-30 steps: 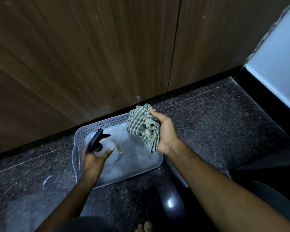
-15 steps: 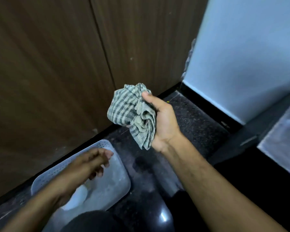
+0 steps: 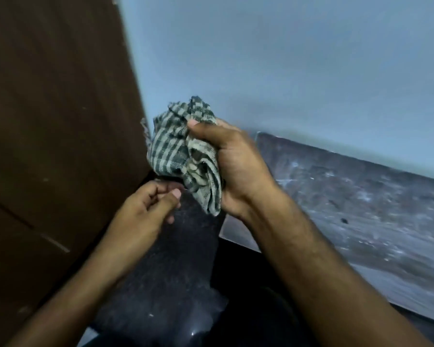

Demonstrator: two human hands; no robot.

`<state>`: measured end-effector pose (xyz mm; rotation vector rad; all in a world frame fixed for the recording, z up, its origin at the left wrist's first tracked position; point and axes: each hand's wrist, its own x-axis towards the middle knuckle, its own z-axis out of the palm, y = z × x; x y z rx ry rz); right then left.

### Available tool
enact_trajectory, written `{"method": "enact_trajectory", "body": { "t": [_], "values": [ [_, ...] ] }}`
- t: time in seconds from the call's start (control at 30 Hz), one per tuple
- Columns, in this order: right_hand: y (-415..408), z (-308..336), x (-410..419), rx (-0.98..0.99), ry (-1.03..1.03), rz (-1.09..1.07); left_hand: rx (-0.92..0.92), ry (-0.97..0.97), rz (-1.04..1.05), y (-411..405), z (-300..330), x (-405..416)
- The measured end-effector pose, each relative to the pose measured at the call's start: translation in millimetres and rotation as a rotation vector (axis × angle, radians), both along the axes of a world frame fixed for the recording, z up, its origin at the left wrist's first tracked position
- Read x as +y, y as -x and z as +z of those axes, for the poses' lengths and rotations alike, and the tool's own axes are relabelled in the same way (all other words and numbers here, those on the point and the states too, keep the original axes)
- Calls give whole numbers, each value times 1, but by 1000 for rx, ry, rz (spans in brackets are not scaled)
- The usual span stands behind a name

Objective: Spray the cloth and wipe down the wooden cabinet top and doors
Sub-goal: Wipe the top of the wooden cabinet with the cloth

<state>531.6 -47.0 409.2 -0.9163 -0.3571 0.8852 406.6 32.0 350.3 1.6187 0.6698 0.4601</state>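
A crumpled green-and-cream checked cloth (image 3: 183, 149) is bunched in my right hand (image 3: 236, 166), which holds it up in the middle of the view. My left hand (image 3: 145, 211) sits just below and left of the cloth, fingers curled and loosely apart, with its fingertips close to the cloth's lower edge; nothing is in it. The dark brown wooden cabinet door (image 3: 55, 136) fills the left side, with its right edge next to the cloth. The spray bottle is out of sight.
A pale blue wall (image 3: 286, 58) rises behind the cloth. A grey speckled stone ledge (image 3: 361, 209) runs along the right. Dark speckled floor (image 3: 176, 271) lies below my hands.
My left hand let go of the spray bottle in the grey basket and rose toward the cloth. The view swung right and up, so the basket and bottle dropped out of sight.
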Motion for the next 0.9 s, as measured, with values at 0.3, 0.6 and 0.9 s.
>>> {"method": "enact_trajectory", "body": {
  "t": [0.3,0.6,0.9],
  "values": [
    [-50,14,-85,-104,38,-118,-188,10,165,-75,-21,-74],
    [-64,7,-152,-121,234,-270,-274,5,428,-102,-57,-80],
    [-86,-16,-176,-119,271,-321,-246,-35,505,-111,-64,-81]
  ]
}}
